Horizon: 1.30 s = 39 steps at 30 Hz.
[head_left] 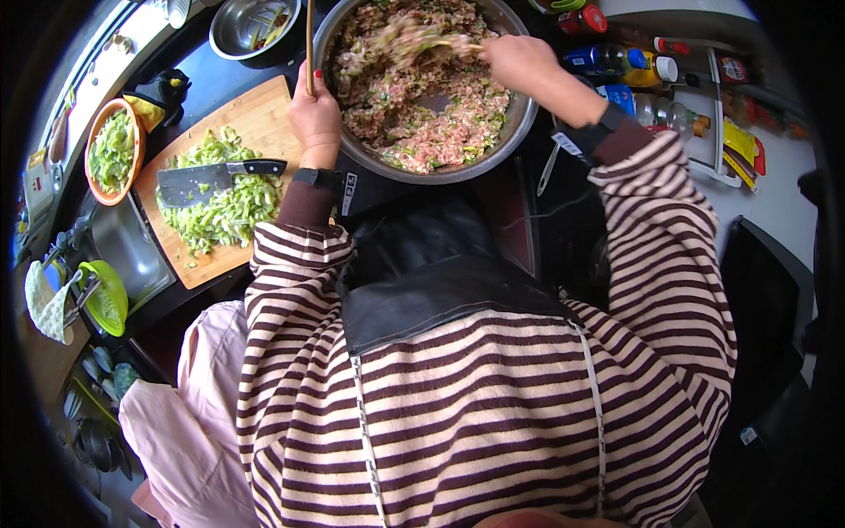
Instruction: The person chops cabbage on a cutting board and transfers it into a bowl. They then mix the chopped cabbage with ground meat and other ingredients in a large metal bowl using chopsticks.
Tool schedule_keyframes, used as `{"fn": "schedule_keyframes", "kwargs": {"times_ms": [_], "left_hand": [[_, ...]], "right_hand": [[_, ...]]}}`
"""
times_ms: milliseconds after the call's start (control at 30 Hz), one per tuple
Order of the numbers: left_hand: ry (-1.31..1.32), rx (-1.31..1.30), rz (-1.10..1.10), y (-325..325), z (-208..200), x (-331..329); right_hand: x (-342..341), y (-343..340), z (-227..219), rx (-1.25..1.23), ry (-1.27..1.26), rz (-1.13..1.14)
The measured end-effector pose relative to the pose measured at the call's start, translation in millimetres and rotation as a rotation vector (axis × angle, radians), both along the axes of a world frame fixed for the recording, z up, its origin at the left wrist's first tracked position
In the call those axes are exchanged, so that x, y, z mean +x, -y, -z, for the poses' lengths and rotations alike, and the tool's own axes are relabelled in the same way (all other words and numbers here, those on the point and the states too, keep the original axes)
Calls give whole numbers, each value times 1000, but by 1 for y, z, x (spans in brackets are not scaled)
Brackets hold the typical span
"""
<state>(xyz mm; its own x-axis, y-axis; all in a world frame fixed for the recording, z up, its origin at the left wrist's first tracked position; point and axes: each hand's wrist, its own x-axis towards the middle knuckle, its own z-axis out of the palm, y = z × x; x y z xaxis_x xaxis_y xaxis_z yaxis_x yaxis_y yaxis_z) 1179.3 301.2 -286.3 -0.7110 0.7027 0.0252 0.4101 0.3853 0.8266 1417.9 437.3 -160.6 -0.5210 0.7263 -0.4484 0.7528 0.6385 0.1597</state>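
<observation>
A large metal bowl (519,119) holds ground meat (458,136) mixed with chopped greens. At its left rim, my left hand (314,125) is closed round an upright wooden chopstick (310,40); whether the hand also grips the rim, I cannot tell. Reaching over the right rim, my right hand (521,69) is closed on a light wooden chopstick (459,43), which points left into the mixture. Its far end and the clump of meat round it are smeared by motion. If it is one stick or two, I cannot make out.
Left of the bowl lies a wooden cutting board (262,99) bearing chopped greens (216,227) and a cleaver (187,186). Beyond are an orange-rimmed bowl (139,145), a smaller metal bowl (222,40) and a sink (132,242). Bottles (607,60) crowd the right side.
</observation>
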Motion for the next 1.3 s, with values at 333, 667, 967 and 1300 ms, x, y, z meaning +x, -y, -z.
{"fn": "schedule_keyframes", "kwargs": {"times_ms": [333, 667, 967, 1300], "left_hand": [[-32, 34, 4, -1, 8, -3], [36, -44, -14, 0, 2, -1], [-37, -17, -17, -1, 10, -2], [-16, -74, -15, -2, 3, -2]], "right_hand": [[53, -7, -54, -175, 274, -521], [7, 72, 39, -358, -3, -128], [30, 2, 27, -38, -74, 127], [25, 88, -2, -292, 162, -72]]}}
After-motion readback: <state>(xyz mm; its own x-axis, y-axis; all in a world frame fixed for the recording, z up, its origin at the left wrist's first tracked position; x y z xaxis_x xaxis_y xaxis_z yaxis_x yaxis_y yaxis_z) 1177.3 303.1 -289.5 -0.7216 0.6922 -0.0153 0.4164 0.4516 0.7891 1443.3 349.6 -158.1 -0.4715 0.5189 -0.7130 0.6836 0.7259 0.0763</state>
